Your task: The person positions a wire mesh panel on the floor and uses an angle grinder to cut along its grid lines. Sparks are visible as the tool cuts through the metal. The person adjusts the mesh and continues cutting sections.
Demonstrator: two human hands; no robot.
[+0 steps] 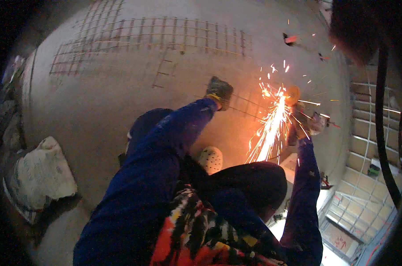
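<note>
My left hand (220,92), in a dark glove with a yellow cuff, is closed on the end of a narrow piece of steel wire mesh (247,108). The mesh runs right, toward a bright spray of sparks (274,126). My right hand (301,126) grips an angle grinder, partly hidden by glare. Its round disc (292,94) glows orange at the top of the spray, where the sparks stream down toward my knee. The exact contact between disc and wire is lost in the glare.
A large wire mesh sheet (183,33) lies on the concrete floor ahead. A pale sack (46,173) stands at left. My light perforated shoe (210,160) is between my arms. A small red-and-dark object (291,39) lies far right; a metal grid (365,146) lines the right side.
</note>
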